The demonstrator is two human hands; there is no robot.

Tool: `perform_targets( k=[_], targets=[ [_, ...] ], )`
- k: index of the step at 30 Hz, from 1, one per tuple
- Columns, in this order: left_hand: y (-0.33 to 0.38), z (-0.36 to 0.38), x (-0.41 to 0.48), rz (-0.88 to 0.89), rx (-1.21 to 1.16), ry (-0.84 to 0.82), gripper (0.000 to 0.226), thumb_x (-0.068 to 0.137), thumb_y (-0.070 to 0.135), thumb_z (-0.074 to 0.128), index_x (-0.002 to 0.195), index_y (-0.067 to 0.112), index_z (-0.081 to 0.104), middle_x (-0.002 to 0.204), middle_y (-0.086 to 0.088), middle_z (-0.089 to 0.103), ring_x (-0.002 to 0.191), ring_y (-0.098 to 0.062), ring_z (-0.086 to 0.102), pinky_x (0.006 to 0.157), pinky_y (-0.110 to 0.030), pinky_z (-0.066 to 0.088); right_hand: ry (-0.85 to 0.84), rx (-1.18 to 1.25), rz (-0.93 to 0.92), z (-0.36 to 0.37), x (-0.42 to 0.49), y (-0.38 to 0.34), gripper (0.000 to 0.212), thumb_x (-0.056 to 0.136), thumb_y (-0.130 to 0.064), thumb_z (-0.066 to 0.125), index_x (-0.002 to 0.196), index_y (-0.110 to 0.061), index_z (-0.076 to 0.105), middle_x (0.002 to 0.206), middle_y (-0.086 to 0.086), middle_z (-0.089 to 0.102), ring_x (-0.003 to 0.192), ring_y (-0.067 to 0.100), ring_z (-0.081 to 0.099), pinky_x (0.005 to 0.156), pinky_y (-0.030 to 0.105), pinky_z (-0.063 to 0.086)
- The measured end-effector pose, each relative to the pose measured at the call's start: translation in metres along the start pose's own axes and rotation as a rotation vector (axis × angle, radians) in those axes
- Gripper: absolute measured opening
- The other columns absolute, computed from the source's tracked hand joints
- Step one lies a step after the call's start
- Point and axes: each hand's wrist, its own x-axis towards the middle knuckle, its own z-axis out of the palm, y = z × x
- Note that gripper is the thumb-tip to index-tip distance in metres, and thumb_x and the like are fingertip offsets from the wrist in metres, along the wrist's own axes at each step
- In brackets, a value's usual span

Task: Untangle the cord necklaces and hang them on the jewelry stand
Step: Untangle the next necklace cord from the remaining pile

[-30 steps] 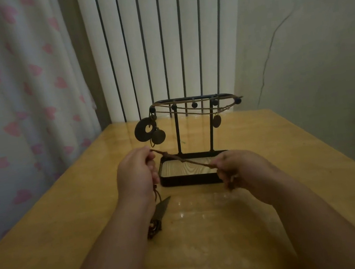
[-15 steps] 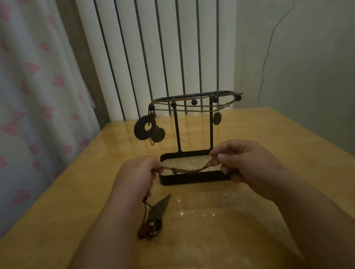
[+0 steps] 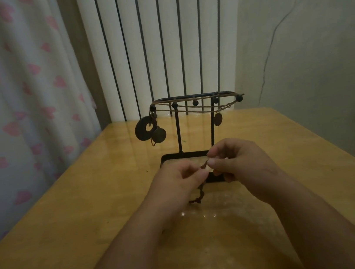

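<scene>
Wood underneath: working low over the glossy yellow counter (image 3: 72, 240), just in front of the black jewelry stand (image 3: 178, 134), already carrying hung necklaces (image 3: 191, 109) across its top bar. Risking a knock to that light frame if pulling hard and slipping forward, setting the hung pendants swinging or tipping them off the pegs. Holding both hands close together on the brown cord necklace (image 3: 200, 196), the left hand (image 3: 174, 185) gripping from below, the right hand (image 3: 244, 161) pinching the upper end between thumb and fingertip, and letting the knotted tail dangle toward the counter. Probably tightening the tangle instead of freeing it if tugging the ends apart. Also risking a lost pinch and a dropped cord when picking at so small a knot in dim light.
</scene>
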Motion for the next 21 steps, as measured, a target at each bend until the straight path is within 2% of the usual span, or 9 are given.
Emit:
perform_targets(
  k=[2,4,6,8,10,12,17,21],
  targets=[
    [-0.001,-0.001,0.001,-0.041,-0.156,-0.019,0.017,0.098,0.024,0.053,0.086,0.024,0.066,0.079,0.004,0.070,0.081,-0.013,0.067,0.081,-0.036,0.055,-0.021,0.095,0.050,-0.001,0.000,0.000,0.009,0.091,-0.009,0.063,0.096,-0.013,0.069,0.082,0.003,0.069,0.066,0.009,0.064,0.064,0.027,0.053],
    [0.000,-0.003,0.002,-0.091,-0.370,-0.026,0.021,0.100,0.016,0.048,0.086,0.015,0.063,0.081,-0.006,0.067,0.078,-0.021,0.066,0.080,-0.039,0.055,-0.043,0.365,0.129,-0.002,0.001,0.000,0.020,0.094,-0.005,0.049,0.097,-0.006,0.069,0.081,0.006,0.068,0.068,0.016,0.063,0.065,0.034,0.051],
    [-0.002,-0.004,0.003,-0.118,-0.478,-0.028,0.024,0.100,0.011,0.047,0.083,0.012,0.063,0.080,-0.008,0.063,0.070,-0.022,0.062,0.072,-0.039,0.053,-0.057,0.690,0.192,-0.003,0.002,-0.002,0.031,0.091,-0.002,0.037,0.096,0.000,0.068,0.081,0.012,0.067,0.067,0.019,0.059,0.059,0.031,0.047],
    [-0.003,-0.005,0.003,-0.123,-0.459,-0.042,0.022,0.100,0.011,0.048,0.084,0.013,0.063,0.072,-0.005,0.060,0.056,-0.017,0.053,0.057,-0.034,0.046,-0.071,0.830,0.193,-0.005,0.002,-0.002,0.035,0.086,0.001,0.033,0.097,0.004,0.066,0.082,0.014,0.065,0.066,0.019,0.057,0.057,0.028,0.046],
    [-0.003,-0.006,0.004,-0.121,-0.426,-0.040,0.018,0.099,0.012,0.049,0.090,0.012,0.065,0.066,-0.002,0.054,0.048,-0.011,0.041,0.047,-0.026,0.034,-0.096,0.882,0.171,-0.007,0.003,-0.002,0.038,0.082,0.005,0.032,0.101,0.005,0.065,0.084,0.015,0.065,0.067,0.020,0.057,0.058,0.028,0.048],
    [-0.003,-0.009,0.005,-0.131,-0.427,-0.024,0.017,0.099,0.011,0.050,0.096,0.010,0.067,0.063,-0.001,0.052,0.046,-0.009,0.037,0.045,-0.023,0.030,-0.107,0.904,0.162,-0.007,0.003,-0.002,0.039,0.081,0.009,0.033,0.103,0.005,0.064,0.085,0.014,0.067,0.068,0.020,0.059,0.060,0.027,0.052],
    [-0.003,-0.012,0.004,-0.097,-0.431,0.010,0.021,0.099,0.017,0.051,0.101,0.016,0.072,0.062,0.001,0.050,0.047,-0.009,0.036,0.045,-0.023,0.029,-0.140,0.880,0.139,-0.007,0.002,-0.001,0.027,0.086,0.015,0.042,0.098,0.002,0.063,0.083,0.012,0.065,0.069,0.019,0.062,0.061,0.025,0.057],
    [-0.004,-0.012,0.003,-0.078,-0.322,0.000,0.016,0.097,0.016,0.055,0.096,0.016,0.072,0.058,0.004,0.052,0.051,-0.010,0.041,0.051,-0.026,0.035,-0.076,0.829,0.137,-0.005,0.002,-0.001,0.020,0.088,0.009,0.052,0.100,-0.003,0.063,0.086,0.011,0.068,0.068,0.016,0.064,0.060,0.023,0.056]
  ],
)
